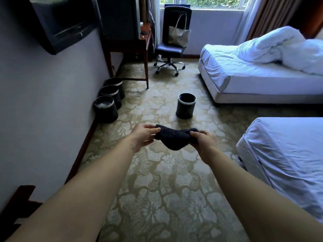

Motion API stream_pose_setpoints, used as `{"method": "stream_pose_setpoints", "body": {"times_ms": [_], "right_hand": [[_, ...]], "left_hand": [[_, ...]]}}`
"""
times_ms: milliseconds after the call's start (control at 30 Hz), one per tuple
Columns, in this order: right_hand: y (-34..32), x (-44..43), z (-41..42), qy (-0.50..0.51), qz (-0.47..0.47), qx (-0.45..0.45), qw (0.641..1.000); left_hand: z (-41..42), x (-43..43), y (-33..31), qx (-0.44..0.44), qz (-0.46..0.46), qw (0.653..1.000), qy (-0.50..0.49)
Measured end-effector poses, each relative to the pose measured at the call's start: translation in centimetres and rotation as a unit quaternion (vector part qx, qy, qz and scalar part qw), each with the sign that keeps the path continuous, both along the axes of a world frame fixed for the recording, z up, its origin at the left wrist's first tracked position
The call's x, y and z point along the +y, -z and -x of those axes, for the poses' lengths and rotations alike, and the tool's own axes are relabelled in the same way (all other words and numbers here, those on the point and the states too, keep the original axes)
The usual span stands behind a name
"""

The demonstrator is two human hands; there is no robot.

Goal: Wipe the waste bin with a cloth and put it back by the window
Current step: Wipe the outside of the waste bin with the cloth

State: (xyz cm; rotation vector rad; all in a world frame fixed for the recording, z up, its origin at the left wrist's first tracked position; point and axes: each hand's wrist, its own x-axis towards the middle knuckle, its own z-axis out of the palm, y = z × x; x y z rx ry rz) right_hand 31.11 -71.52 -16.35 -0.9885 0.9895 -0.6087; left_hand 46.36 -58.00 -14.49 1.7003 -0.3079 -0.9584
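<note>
A black round waste bin (pixel 186 107) with a silver rim stands upright on the patterned carpet, in the middle of the room. Nearer to me, both arms reach out over the carpet. My left hand (pixel 142 135) and my right hand (pixel 203 139) each pinch one end of a dark, fluffy cloth (pixel 174 137), which sags between them. The cloth hangs in the air a short way in front of the bin and touches nothing else. The window (pixel 202 2) is at the far end of the room.
Three more black bins (pixel 106 110) line the left wall beside a wooden desk (pixel 139 49). An office chair (pixel 172 46) with a pale bag stands under the window. Two white beds (pixel 253 74) fill the right side. A TV (pixel 66 23) hangs on the left wall.
</note>
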Motion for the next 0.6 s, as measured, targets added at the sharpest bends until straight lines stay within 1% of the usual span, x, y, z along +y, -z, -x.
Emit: {"method": "stream_pose_setpoints", "body": {"times_ms": [267,433,600], "right_hand": [[0.9,-4.6,-3.2,-0.002,0.0,0.021,1.0],[1.3,-9.3,-8.3,0.017,-0.003,0.023,1.0],[1.8,-13.9,-14.2,0.036,-0.011,0.035,0.999]], "left_hand": [[-4.3,-5.3,1.4,0.009,-0.017,1.0,0.018],[-9.8,-10.7,2.0,0.015,-0.024,0.999,0.034],[-15.7,-15.8,2.6,-0.007,-0.038,0.998,0.045]]}}
